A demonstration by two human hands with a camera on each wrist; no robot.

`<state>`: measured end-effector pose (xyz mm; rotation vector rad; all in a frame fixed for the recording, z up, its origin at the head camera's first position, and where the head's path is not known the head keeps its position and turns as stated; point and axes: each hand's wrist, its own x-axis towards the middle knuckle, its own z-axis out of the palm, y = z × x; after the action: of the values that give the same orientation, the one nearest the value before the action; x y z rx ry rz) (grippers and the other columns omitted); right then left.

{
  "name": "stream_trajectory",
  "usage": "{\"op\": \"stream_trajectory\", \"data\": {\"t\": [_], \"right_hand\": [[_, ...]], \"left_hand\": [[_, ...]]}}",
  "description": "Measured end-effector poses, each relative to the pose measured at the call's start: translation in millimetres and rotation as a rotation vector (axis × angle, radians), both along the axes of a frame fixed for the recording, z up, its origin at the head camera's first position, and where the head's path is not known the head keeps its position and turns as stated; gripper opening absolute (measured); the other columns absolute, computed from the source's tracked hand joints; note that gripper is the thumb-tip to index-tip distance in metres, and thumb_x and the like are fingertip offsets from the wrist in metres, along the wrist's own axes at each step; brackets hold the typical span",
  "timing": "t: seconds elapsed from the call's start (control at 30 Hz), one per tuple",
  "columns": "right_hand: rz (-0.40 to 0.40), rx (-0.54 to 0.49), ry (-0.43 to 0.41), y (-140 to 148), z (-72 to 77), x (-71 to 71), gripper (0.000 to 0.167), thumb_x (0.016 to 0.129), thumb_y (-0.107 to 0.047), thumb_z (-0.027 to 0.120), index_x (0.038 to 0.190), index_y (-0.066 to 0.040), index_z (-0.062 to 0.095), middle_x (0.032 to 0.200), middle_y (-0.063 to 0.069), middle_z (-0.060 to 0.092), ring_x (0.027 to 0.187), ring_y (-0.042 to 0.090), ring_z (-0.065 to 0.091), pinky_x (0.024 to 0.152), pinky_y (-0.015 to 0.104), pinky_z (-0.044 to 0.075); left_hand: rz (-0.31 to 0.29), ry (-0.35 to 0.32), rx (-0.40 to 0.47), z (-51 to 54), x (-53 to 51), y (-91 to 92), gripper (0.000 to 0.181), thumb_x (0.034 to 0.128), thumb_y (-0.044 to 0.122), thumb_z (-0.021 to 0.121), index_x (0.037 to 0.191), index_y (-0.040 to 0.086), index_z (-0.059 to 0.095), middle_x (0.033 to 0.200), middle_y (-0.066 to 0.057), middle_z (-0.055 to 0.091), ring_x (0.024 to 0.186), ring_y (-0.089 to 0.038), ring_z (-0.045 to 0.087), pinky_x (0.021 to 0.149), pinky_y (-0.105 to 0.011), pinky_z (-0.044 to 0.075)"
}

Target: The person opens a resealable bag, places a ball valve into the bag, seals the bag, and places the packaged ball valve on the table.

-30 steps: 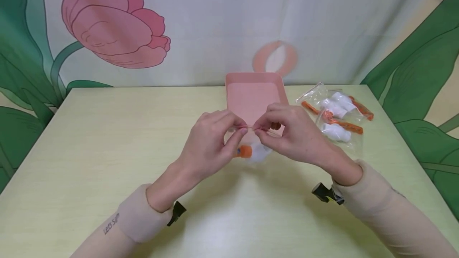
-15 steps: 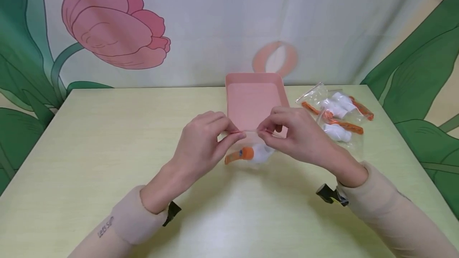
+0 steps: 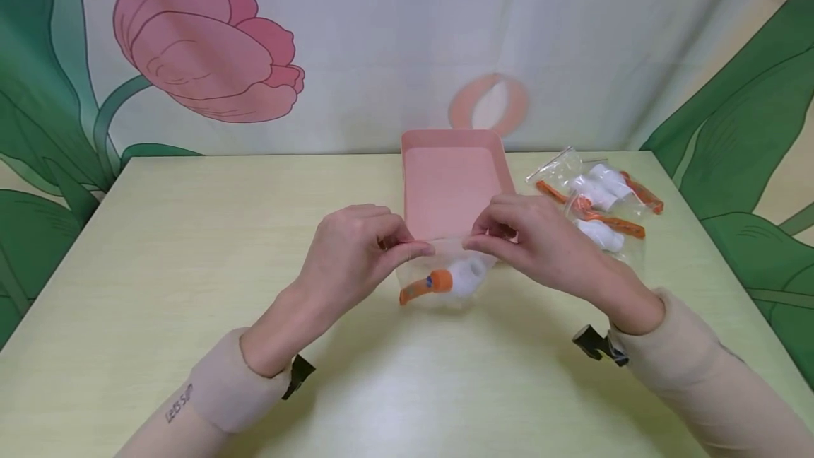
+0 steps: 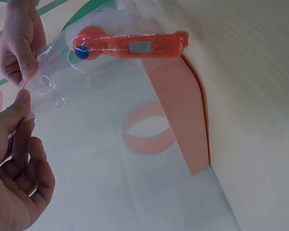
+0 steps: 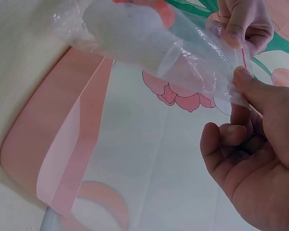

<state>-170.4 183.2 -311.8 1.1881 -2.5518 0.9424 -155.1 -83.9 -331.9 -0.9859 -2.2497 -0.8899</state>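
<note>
Between my two hands hangs a clear zip bag (image 5: 202, 62), its top edge pinched at both ends. My left hand (image 3: 352, 253) grips the left part of that edge between thumb and finger; my right hand (image 3: 540, 242) pinches the right part. Inside the bag lie an orange plastic piece (image 4: 139, 45) with a blue round spot and a pale label, and a white rounded piece (image 5: 127, 33) with a short open neck. A thin red line runs along the bag's edge in the right wrist view.
Just behind the hands a shallow pink tray (image 3: 454, 175) stands on the pale table (image 3: 222, 232). Several more clear bags (image 3: 598, 203) with white and orange pieces lie at the back right. A printed curtain (image 3: 356, 41) hangs behind the table.
Both hands have drawn apart and a little lower, still pinching the bag's edge. More of the bag and its orange piece now shows between them.
</note>
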Motion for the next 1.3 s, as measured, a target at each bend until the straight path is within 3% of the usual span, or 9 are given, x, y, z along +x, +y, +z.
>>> {"op": "stream_trajectory", "data": {"t": [0.37,0.77,1.0,1.3], "right_hand": [[-0.020,0.004,-0.038,6,2.7,-1.4,0.013,0.088,-0.010,0.083,0.087,-0.017,0.072,0.076,-0.014,0.063,0.065,0.006,0.053,0.057,0.026,0.045],[0.020,0.007,-0.119,16,8.8,-0.9,0.009,0.092,-0.004,0.077,0.095,-0.012,0.076,0.088,-0.011,0.064,0.074,0.009,0.056,0.064,0.026,0.047],[0.018,0.061,-0.107,25,13.7,1.7,0.017,0.093,0.000,0.074,0.103,-0.012,0.078,0.096,-0.009,0.065,0.080,0.007,0.057,0.067,0.027,0.050],[0.002,-0.098,-0.030,26,13.1,7.2,0.019,0.087,0.003,0.079,0.098,-0.013,0.080,0.082,-0.012,0.064,0.068,0.008,0.053,0.059,0.022,0.043]], "left_hand": [[-0.126,-0.095,0.033,0.4,0.0,1.0,0.008,0.0853,0.008,0.084,0.084,0.005,0.077,0.073,0.003,0.063,0.063,-0.008,0.052,0.057,-0.022,0.046],[-0.141,-0.100,0.003,1.6,2.2,-1.4,0.003,0.0929,0.000,0.074,0.094,0.002,0.075,0.078,0.001,0.059,0.067,-0.012,0.050,0.060,-0.024,0.046],[-0.126,-0.139,0.038,0.4,3.4,-6.3,0.004,0.0912,-0.001,0.076,0.089,0.003,0.075,0.078,0.002,0.063,0.068,-0.009,0.055,0.063,-0.024,0.050],[-0.142,-0.184,0.085,0.6,3.8,-3.2,0.008,0.0961,0.000,0.070,0.091,0.006,0.066,0.086,0.003,0.062,0.079,-0.008,0.059,0.071,-0.026,0.053]]}}
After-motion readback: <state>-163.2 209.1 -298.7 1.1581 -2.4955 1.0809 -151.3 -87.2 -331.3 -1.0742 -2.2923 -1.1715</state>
